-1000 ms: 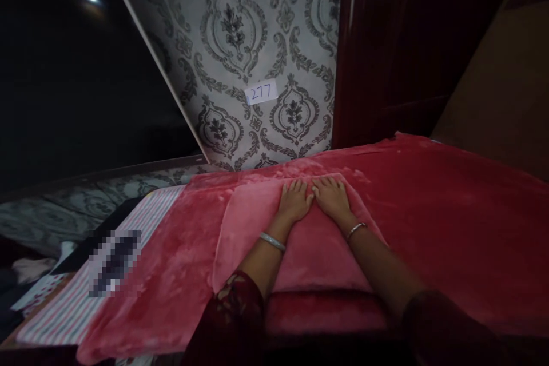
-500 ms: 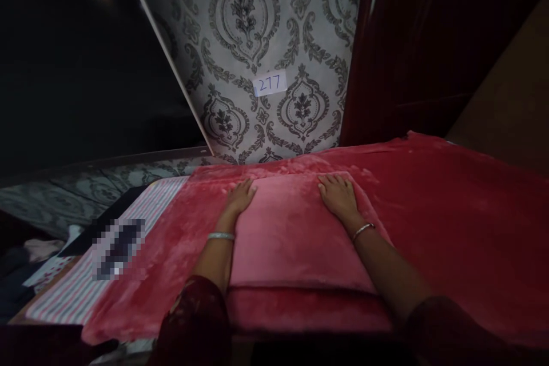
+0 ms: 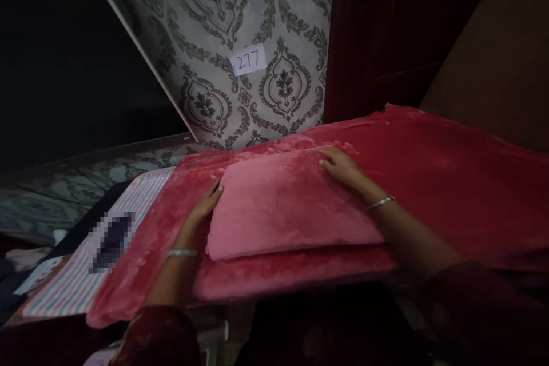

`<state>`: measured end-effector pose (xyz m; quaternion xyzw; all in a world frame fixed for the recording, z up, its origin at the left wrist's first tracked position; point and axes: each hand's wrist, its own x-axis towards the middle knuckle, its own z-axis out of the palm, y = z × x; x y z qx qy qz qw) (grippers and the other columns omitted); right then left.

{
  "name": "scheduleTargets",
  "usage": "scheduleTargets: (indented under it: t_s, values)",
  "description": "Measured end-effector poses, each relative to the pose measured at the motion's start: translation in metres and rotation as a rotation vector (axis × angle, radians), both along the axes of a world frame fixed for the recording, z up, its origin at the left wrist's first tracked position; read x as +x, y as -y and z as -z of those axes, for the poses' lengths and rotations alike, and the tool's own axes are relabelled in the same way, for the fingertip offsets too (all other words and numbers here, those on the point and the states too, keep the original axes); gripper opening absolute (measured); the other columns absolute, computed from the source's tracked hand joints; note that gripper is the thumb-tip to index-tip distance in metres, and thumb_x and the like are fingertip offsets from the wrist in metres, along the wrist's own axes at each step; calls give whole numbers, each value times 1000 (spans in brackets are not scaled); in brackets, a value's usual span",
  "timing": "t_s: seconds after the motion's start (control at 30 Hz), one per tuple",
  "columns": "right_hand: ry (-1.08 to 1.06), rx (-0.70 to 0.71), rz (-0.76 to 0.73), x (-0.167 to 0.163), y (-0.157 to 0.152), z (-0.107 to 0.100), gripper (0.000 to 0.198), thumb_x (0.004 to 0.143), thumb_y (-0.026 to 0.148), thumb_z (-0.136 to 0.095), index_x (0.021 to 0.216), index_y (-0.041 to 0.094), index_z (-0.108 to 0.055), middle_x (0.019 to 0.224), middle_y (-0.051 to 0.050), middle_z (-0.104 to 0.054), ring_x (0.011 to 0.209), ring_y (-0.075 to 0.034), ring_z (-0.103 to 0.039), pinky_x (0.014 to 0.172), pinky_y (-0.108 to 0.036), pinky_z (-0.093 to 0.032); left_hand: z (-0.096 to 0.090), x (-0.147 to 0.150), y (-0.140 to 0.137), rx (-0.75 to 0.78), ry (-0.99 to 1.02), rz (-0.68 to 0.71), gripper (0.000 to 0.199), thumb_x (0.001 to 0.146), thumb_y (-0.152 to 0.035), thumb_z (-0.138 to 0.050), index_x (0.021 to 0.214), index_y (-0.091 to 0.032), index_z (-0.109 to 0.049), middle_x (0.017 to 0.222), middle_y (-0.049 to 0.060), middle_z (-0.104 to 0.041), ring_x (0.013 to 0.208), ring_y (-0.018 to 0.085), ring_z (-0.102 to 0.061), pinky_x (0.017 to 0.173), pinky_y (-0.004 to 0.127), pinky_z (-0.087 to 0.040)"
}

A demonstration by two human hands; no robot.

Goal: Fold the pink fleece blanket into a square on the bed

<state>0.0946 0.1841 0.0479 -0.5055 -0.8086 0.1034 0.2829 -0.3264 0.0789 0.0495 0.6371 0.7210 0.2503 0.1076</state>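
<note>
The folded pink plush cloth [image 3: 274, 206] lies flat at the middle of the work area, on top of a spread red plush blanket [image 3: 454, 189]; its near edge is rounded and set back from the blanket's near edge, with a dark shadow line between the two. The left hand [image 3: 206, 201] is at the pink cloth's left edge, fingers extended along that side and the thumb against the edge; whether they pinch any fabric cannot be told. The right hand [image 3: 341, 167] rests on the far right corner of the pink cloth, fingers loosely stretched and unclenched, thumb standing apart from them, no fabric gathered in the palm. Each wrist bears a bracelet, the left one [image 3: 182, 252] pale and the right one [image 3: 381, 202] silvery; the sleeves are dark red. At the far left, a striped cloth [image 3: 64, 294] in pink, white and grey extends from under the blanket, and a pixelated patch masks a dark object on it. Behind the work area, a paper label [image 3: 249, 59] marked "277" is fixed to patterned grey wallpaper [image 3: 285, 84], between a large black panel [image 3: 81, 63] on the left and a dark red upright surface [image 3: 369, 40] on the right.
</note>
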Motion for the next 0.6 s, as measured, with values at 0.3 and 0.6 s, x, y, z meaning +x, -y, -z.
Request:
scheduleTargets:
  t_s: [0.3,0.6]
  values:
    - [80,71,5,38,84,52,55,101,43,-39,150,22,-49,161,-11,-37,152,-32,-25,119,-59,-30,17,69,81,59,-352,222,58,100,-45,-38,154,-24,-41,165,10,-31,155,29,-21,122,60,-21]
    - [-200,-71,46,58,95,69,58,99,47,-43,153,27,-43,161,-7,-37,147,-26,-37,117,-50,-38,41,50,107,189,-236,189,53,102,-38,-37,154,-26,-42,165,9,-32,153,26,-27,122,52,-30]
